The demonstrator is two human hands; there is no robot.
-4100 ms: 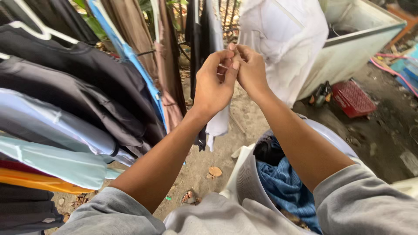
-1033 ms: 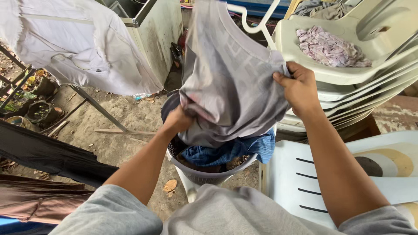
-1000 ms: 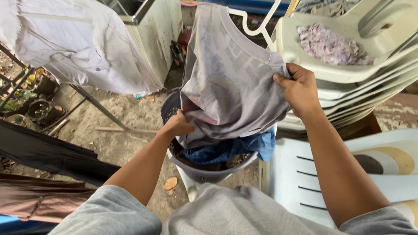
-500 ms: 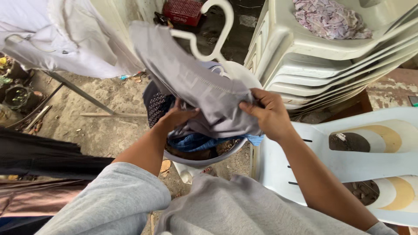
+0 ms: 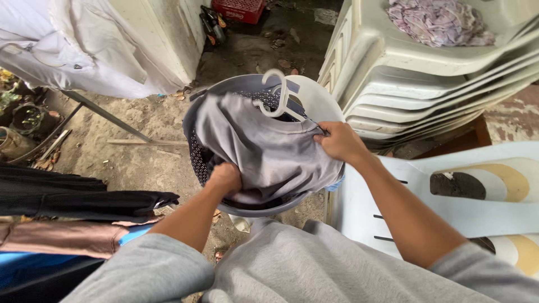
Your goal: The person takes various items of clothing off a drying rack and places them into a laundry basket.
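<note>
Lowered into one basket (image 5: pixel 193 154): one grey shirt (image 5: pixel 269 154), one hanger (image 5: pixel 278 98), two hands' grip.

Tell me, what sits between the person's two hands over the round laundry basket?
In the head view, a crumpled grey shirt on a white plastic hanger spans from left hand to right hand.

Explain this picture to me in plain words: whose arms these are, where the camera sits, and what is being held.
The camera sits on a person's head and looks down, so both arms are that person's own. The left hand and the right hand each grip a grey shirt that hangs on a white hanger, over a round grey laundry basket. Stacked plastic chairs stand to the right, with a crumpled cloth on top. Dark clothes hang at the left.
</note>
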